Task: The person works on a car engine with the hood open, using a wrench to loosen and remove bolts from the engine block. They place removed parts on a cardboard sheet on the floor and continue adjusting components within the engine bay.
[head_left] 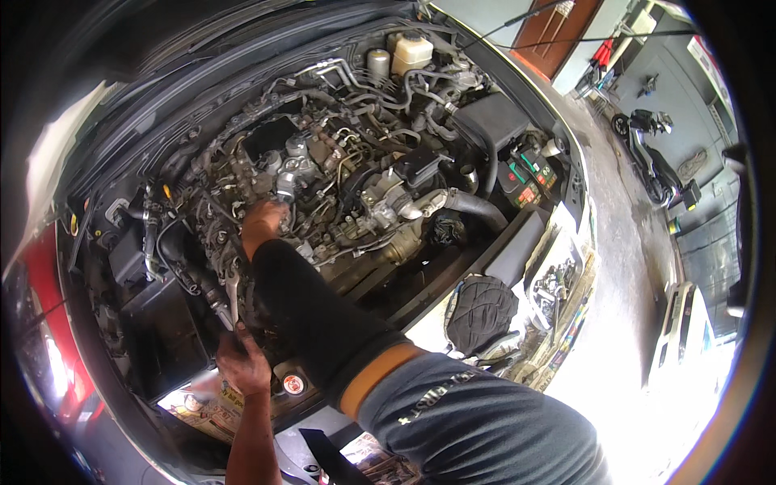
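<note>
An open engine bay lies below me, with the greasy metal engine in its middle. My left hand is low in the bay on the left, its fingers closed around the lower end of a silver wrench. The wrench points up into the hoses and brackets. Farther in, my right hand reaches down at the engine's left side, with a black sleeve covering the forearm. Its fingers are curled and partly hidden, beside a round silver fitting. What they grip does not show.
A battery and a black box cover stand right of the engine. Along the front edge lie a black cloth item and a tray of metal parts. A white reservoir stands at the back. A motorbike is parked beyond.
</note>
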Tool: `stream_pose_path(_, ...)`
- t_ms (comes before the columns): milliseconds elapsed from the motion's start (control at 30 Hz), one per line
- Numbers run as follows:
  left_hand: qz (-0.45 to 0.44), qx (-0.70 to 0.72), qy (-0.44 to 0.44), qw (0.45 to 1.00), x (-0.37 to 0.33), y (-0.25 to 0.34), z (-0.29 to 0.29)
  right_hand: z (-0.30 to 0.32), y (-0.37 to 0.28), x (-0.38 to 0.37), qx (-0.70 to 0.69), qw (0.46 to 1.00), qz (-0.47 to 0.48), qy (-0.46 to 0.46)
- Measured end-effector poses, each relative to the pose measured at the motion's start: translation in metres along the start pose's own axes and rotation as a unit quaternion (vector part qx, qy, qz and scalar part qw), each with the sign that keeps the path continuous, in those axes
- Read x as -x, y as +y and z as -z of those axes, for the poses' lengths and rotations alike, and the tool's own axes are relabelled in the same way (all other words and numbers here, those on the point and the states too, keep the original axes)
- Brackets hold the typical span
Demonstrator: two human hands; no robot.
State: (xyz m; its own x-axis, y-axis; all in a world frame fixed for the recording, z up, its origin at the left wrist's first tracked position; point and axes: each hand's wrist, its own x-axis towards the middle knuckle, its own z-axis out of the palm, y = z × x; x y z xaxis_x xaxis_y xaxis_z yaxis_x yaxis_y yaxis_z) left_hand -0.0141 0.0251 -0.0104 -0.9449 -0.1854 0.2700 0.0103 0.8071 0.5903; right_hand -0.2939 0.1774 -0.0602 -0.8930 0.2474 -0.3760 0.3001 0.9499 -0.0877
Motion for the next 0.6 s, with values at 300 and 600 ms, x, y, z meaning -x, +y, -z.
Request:
stream_pose_path(300, -0.031, 0.036, 0.02, 0.999, 0.003, 0.005, -0.002, 0.011, 0.006, 0.019, -0.052, 0.997, 0.045, -0.019)
stream_pose_path(600, -0.028, 0.017, 0.03, 0.999, 0.003, -0.005, -0.005, 0.001, 0.007, 0.031, -0.046, 0.994, 0.019, 0.098)
